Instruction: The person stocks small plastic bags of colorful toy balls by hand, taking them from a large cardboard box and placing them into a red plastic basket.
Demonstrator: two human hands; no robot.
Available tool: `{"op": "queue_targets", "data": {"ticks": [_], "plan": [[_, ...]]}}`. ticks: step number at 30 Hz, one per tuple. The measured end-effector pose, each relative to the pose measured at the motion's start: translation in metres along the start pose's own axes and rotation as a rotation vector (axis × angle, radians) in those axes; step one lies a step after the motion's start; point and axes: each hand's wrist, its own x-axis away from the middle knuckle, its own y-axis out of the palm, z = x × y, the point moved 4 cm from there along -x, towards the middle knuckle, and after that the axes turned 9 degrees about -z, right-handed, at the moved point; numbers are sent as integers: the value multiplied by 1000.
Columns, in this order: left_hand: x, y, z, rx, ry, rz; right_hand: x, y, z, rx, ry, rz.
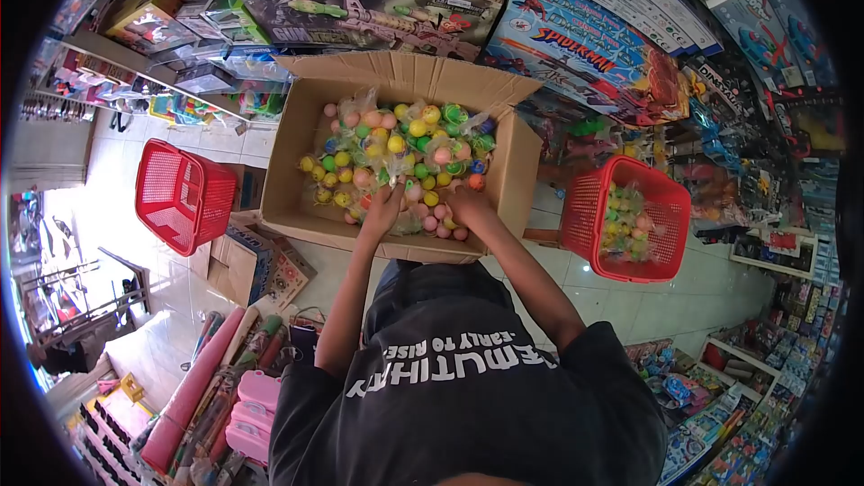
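Note:
An open cardboard box [286, 184] stands in front of me, holding many clear plastic bags of small balls [396, 142] in yellow, green, pink, blue and orange. Both of my hands reach over its near side. My left hand [384, 207] has its fingers pinched together on the clear plastic of one bag, near the middle of the box. Just to its right, my right hand [469, 205] touches the bags beside yellow and pink balls. Its fingertips are partly hidden among them.
A red plastic basket [585, 225] at the right contains bagged balls. Another red basket [193, 202] stands at the left. Boxed toys [576, 45] are stacked behind the cardboard box. Wrapped rolls [193, 387] and pink cases [255, 409] lie at lower left.

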Motion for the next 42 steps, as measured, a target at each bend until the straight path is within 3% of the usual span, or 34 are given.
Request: {"op": "queue_targets", "data": {"ticks": [2,5,7,9,14,16,18,23,26,28,32,34,35,37,42], "plan": [[-2,2,-5,53,54,29,-4,13,0,91,68,-61],[2,4,-2,103,155,42,-9,28,6,-9,91,-20],[-3,5,-4,104,207,17,8,24,-2,220,90,50],[-9,6,-14,130,79,-98,16,16,-12,246,134,12],[-9,9,-11,188,87,-196,-6,18,-7,263,187,47],[-18,11,-24,207,114,-239,-17,15,-1,-41,302,-170],[-25,13,-40,267,-32,-208,8,-4,-16,-21,231,-125],[-11,13,-11,445,26,-255,28,-9,-17,30,174,-142],[-6,9,-3,503,40,-276,22,-5,-5,-109,168,2],[1,4,8,510,59,-284,25,-17,-1,-381,20,154],[-6,0,-1,584,50,-202,36,-40,1,-614,-107,252],[-11,0,0,623,33,-190,45,-56,-6,-858,-370,373],[-12,1,1,636,27,-193,48,-60,-8,-857,-369,376],[-12,1,6,649,25,-197,60,-72,-19,-1208,-469,429],[-9,11,14,708,18,-243,69,-75,-30,-1464,-509,532]]}}
